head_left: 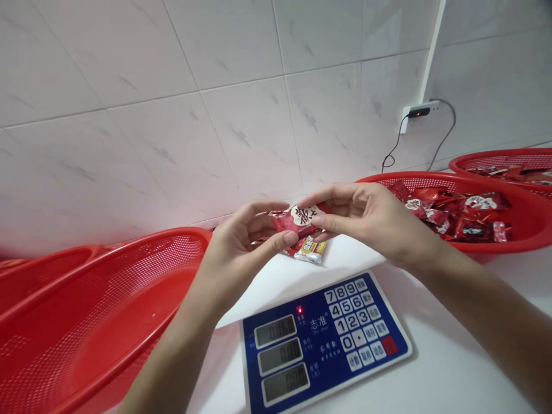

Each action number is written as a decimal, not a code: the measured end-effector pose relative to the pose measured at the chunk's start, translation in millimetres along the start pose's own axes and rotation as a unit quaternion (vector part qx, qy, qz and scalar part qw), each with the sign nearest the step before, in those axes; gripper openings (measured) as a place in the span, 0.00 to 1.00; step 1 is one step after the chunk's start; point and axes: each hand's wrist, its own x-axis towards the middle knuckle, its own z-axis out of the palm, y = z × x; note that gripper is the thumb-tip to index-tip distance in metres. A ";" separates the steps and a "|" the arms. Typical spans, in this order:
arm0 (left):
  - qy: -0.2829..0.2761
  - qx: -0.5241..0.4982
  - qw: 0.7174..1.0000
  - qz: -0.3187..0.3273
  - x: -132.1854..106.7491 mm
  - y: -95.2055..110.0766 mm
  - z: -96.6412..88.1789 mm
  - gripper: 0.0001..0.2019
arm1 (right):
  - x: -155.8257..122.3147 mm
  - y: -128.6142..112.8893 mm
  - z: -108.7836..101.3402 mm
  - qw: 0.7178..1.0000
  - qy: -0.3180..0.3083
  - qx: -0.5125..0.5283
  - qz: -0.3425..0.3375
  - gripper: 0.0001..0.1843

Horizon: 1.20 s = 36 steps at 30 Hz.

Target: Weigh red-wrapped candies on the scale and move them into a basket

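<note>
Red snack packet (296,221), long axis roughly level.

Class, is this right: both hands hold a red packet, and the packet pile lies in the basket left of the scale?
No: the pile lies in the red basket right of the scale, as the head view shows; the left hand and right hand hold the red packet.

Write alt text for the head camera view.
A person's left hand and right hand hold a red printed packet above a blue digital scale. A yellow-and-white packet lies just beneath. Red perforated baskets flank them: the left basket, and the right basket holding more red packets.
</note>
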 end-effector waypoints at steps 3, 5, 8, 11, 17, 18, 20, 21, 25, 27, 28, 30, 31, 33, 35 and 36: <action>-0.014 -0.032 0.999 -0.024 2.3 -4.4 -2.5 0.15 | 0.6 0.6 1.1 1.000 -0.008 -0.003 0.005 0.07; -0.016 -0.031 0.999 -0.023 3.5 -6.3 -3.3 0.15 | 1.2 1.0 1.1 1.000 -0.009 -0.010 0.017 0.08; -0.009 -0.015 1.000 -0.013 3.9 -6.2 -4.0 0.14 | 1.4 1.4 -0.8 0.999 -0.010 -0.017 0.027 0.08; 0.031 0.040 0.999 0.000 4.4 -6.8 -7.2 0.14 | 0.7 0.3 -6.0 0.999 -0.018 -0.033 0.021 0.11; 0.091 0.232 0.968 -0.011 13.6 -21.9 -17.6 0.10 | -2.4 -7.9 -24.7 0.987 0.104 -0.114 -0.045 0.15; 0.078 0.241 0.967 -0.031 15.5 -24.4 -18.4 0.10 | -2.8 -8.9 -27.4 0.984 0.114 -0.123 -0.051 0.15; 0.054 0.249 0.964 -0.071 18.5 -27.5 -19.1 0.10 | -3.4 -10.5 -31.2 0.981 0.126 -0.138 -0.060 0.14; 0.049 0.252 0.963 -0.082 19.3 -28.0 -19.2 0.10 | -3.6 -11.1 -32.3 0.979 0.130 -0.144 -0.063 0.15; 0.075 0.228 0.970 -0.029 18.0 -26.3 -18.9 0.07 | -4.1 -14.6 -33.0 0.975 0.150 -0.147 -0.071 0.14; 0.086 0.205 0.975 0.010 15.9 -25.5 -18.8 0.07 | -4.5 -16.0 -32.8 0.974 0.156 -0.147 -0.070 0.13; 0.088 0.195 0.977 0.024 15.1 -25.4 -18.6 0.06 | -4.8 -16.4 -32.7 0.974 0.156 -0.148 -0.069 0.13; 0.085 0.182 0.979 0.038 14.0 -25.4 -18.2 0.06 | -5.5 -16.3 -32.2 0.974 0.156 -0.150 -0.070 0.13; 0.084 0.179 0.979 0.042 13.8 -25.5 -18.0 0.06 | -5.9 -16.0 -31.8 0.973 0.156 -0.151 -0.071 0.12; 0.082 0.179 0.980 0.041 13.9 -25.3 -17.7 0.05 | -6.6 -15.4 -30.7 0.973 0.154 -0.154 -0.074 0.10; 0.079 0.182 0.980 0.031 14.2 -24.3 -17.3 0.05 | -7.1 -15.3 -30.3 0.973 0.149 -0.159 -0.077 0.09; 0.078 0.182 0.980 0.028 14.2 -23.5 -17.0 0.05 | -7.2 -15.5 -30.8 0.973 0.148 -0.163 -0.075 0.08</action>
